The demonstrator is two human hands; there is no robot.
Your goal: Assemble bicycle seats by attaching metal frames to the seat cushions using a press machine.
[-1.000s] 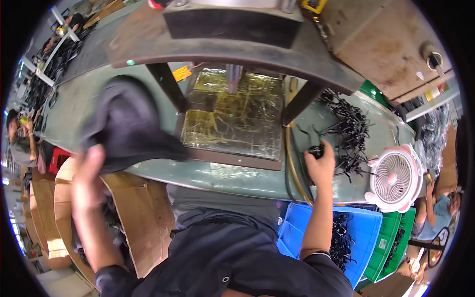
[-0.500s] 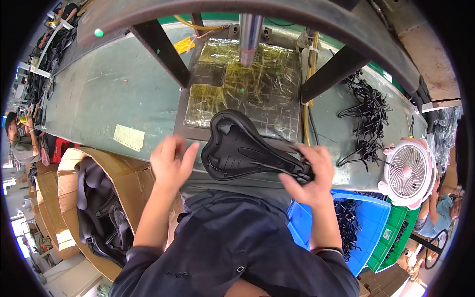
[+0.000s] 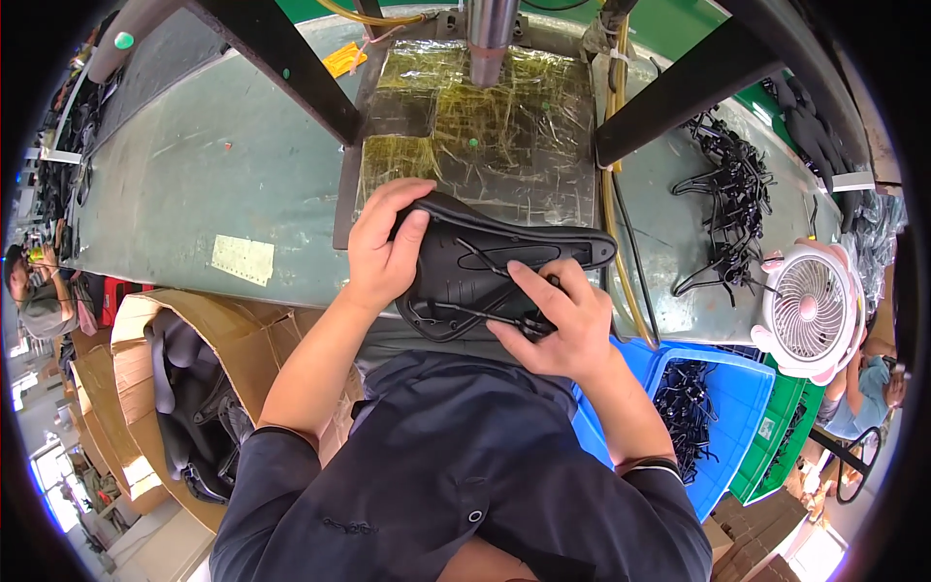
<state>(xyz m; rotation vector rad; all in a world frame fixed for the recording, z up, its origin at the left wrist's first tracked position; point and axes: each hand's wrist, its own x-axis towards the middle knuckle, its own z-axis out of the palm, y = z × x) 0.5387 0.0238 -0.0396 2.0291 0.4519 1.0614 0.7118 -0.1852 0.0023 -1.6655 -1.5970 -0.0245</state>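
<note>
A black bicycle saddle [image 3: 448,283] lies underside up in front of me, its wide end to the left and its narrow nose to the right. My left hand [image 3: 384,250] is closed round the wide end, thumb on the underside. In my right hand [image 3: 561,318] I pinch a black wire saddle rail [image 3: 473,311] with a dark clamp at its right end. The rail's two rods lie across the underside toward the wide end. Whether their tips sit in sockets I cannot tell. Behind the saddle is a taped press plate [image 3: 514,160] under a metal ram [image 3: 488,44].
Black rails [image 3: 725,209] lie heaped on the green bench [image 3: 184,184] at right, near a pink-white fan [image 3: 808,307]. A blue bin [image 3: 734,407] and green bin [image 3: 776,436] hold metal parts. Saddles fill a cardboard box [image 3: 254,339] at left. Frame legs [image 3: 669,112] flank the plate.
My left hand has moved from beside the saddle onto its wide end. My right hand has shifted left with the rail, leaving the nose uncovered. The saddle has turned slightly, nose away from me.
</note>
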